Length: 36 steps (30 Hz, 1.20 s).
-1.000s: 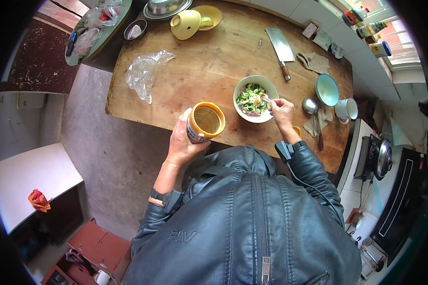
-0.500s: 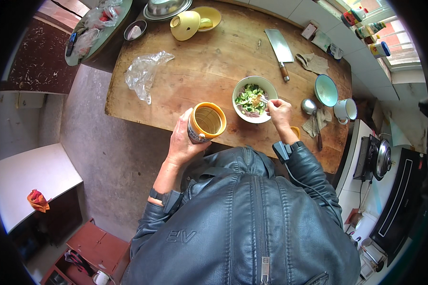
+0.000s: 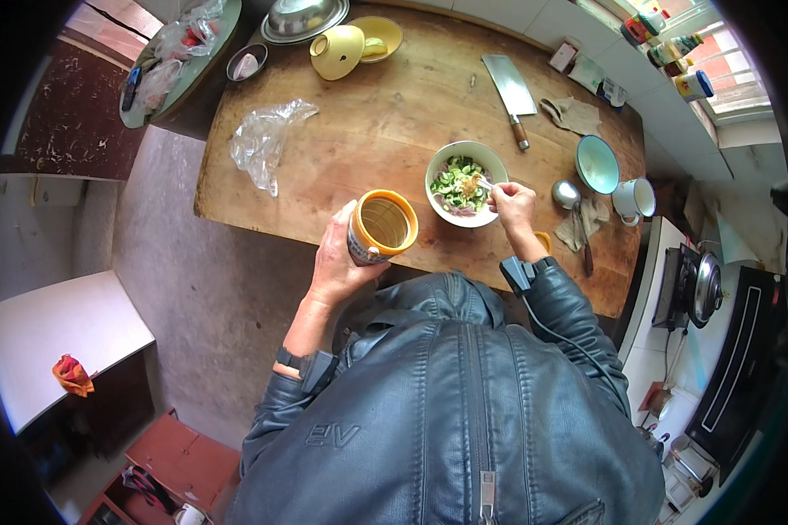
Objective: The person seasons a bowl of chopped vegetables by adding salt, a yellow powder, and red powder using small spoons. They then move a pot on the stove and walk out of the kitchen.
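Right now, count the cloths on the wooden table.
2 visible: a far cloth right of the cleaver, and a near cloth partly under the ladle, right of the right hand. Others may be hidden.

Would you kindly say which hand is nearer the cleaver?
Right hand: below the cleaver in the picture, beside the bowl. Left hand: farther off, to the lower left, around the jar.
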Motion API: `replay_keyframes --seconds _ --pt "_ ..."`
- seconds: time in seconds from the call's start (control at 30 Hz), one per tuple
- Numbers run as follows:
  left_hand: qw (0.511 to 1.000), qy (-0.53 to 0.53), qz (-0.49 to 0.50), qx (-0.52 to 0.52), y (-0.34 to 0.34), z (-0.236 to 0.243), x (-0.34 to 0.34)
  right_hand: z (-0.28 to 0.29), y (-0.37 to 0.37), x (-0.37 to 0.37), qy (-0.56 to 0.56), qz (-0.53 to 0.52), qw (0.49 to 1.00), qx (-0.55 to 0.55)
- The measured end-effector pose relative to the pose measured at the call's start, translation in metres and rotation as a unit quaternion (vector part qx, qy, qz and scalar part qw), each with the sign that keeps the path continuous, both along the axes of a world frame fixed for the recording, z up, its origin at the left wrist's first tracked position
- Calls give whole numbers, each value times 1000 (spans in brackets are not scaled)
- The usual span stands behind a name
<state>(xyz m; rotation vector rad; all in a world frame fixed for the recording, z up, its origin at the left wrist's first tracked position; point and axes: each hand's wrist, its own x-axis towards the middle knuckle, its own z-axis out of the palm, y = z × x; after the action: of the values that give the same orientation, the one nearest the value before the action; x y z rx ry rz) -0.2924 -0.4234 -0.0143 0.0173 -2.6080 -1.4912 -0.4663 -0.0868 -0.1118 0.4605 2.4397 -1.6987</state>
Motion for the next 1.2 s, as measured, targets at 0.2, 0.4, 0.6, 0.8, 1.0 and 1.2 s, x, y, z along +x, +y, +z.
replay_keyframes --seconds 0.2,0.4,0.6,0.8,1.0,1.2 --pt "1000 21 -15 -1 3 0 -5 9 4 3 -46 -38 990 -131" --pt "998 43 -39 -5 11 -5 -21 82 1 22 -114 -28 946 -302" --pt "991 78 -105 -19 27 -3 -46 167 -20 55 -44 175 957 -229" --pt "982 67 -170 50 60 4 -61 175 -20 63 67 211 968 -115" --pt "973 92 -175 118 83 7 -62 93 119 51 80 15 992 93" --pt "976 83 -179 94 93 18 -60 -16 193 117 -99 54 917 382"
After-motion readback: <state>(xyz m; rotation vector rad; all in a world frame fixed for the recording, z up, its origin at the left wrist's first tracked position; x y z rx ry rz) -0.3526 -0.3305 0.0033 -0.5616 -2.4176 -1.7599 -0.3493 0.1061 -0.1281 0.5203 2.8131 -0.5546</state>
